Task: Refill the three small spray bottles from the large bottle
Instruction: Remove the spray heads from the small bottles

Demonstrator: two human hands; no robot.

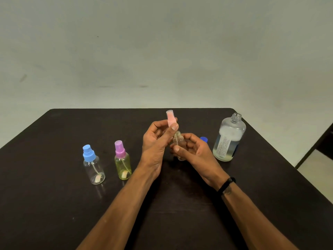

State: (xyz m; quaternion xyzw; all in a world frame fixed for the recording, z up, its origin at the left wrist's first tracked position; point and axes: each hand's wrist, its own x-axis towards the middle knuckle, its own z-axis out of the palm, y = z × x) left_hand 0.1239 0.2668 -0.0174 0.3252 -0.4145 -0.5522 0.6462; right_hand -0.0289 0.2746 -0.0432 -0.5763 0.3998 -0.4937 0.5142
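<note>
At the middle of the dark table (54, 204), seen from the head camera, both hands work on one small clear bottle (179, 141). The right hand (193, 150) has its fingers curled closed around the bottle's body, holding it upright just above the tabletop with its neck open. The left hand (156, 141) pinches the pink spray top (170, 118) between thumb and fingers, lifted just above the neck; a thin dip tube appears to run from it down into the bottle, though that is hard to make out.

To the right stands the large bottle (228, 139), uncapped and partly filled with pale liquid, its blue cap (204, 139) lying near it behind the right hand. To the left stand the blue-topped spray bottle (93, 166) and, nearer the hands, the purple-topped spray bottle (122, 162), both closed and looking empty.

The step in hand seems to be taking the sprayer off before the first pour. It goes best if the top is drawn straight up until the tube clears the neck, so the tube does not catch or flick drops, then laid down within reach. The right hand should keep the bottle vertical and steady.

Both forearms reach in from the near edge and converge, wrists slightly raised, the left palm turned inward, the right wrist wearing a dark band (227, 183).
</note>
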